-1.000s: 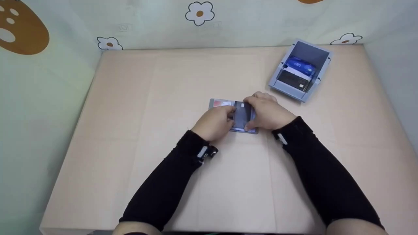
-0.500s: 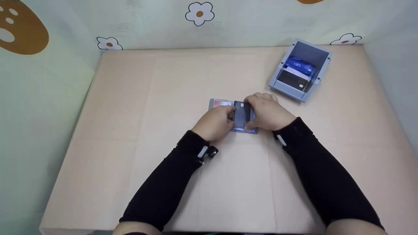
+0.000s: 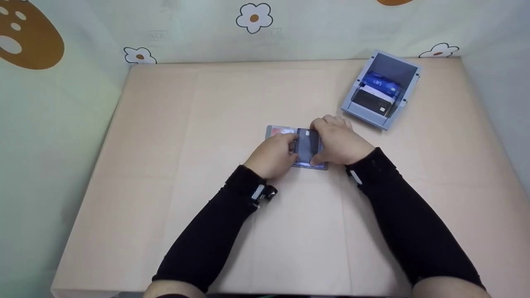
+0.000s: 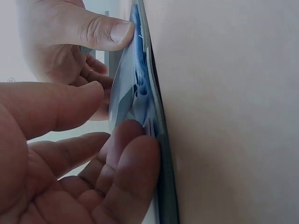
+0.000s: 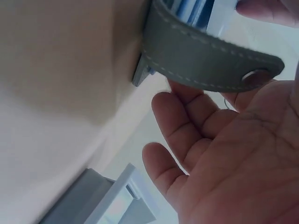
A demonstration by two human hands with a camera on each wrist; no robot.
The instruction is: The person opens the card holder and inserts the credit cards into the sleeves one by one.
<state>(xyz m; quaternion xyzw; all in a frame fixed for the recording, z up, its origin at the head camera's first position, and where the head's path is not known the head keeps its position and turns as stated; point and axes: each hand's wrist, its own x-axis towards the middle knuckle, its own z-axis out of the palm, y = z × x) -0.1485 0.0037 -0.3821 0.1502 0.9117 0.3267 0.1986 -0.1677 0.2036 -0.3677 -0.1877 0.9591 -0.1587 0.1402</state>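
Observation:
A small grey card holder (image 3: pixel 268 131) with clear sleeves lies opened on the table. In its right half a dark card (image 3: pixel 307 145) with a pale chip shows through a sleeve. My right hand (image 3: pixel 340 140) grips that half, thumb at the near edge and fingers at the far edge. My left hand (image 3: pixel 271 155) has its curled fingers at the middle of the holder; in the left wrist view its fingertips (image 4: pixel 145 149) are against the sleeves and the thumb stands off. The right wrist view shows the holder's stitched strap (image 5: pixel 201 58) with a snap sticking out beside the right palm.
A grey open box (image 3: pixel 364 118) stands at the back right of the table, tilted towards the right. Inside it are a blue card pack (image 3: pixel 381 84) and a black card (image 3: pixel 372 102). A patterned wall (image 3: pixel 198 33) borders the table's back edge.
Almost nothing has moved. Both hands keep their places on the card holder, and the dark card looks slightly paler under its sleeve.

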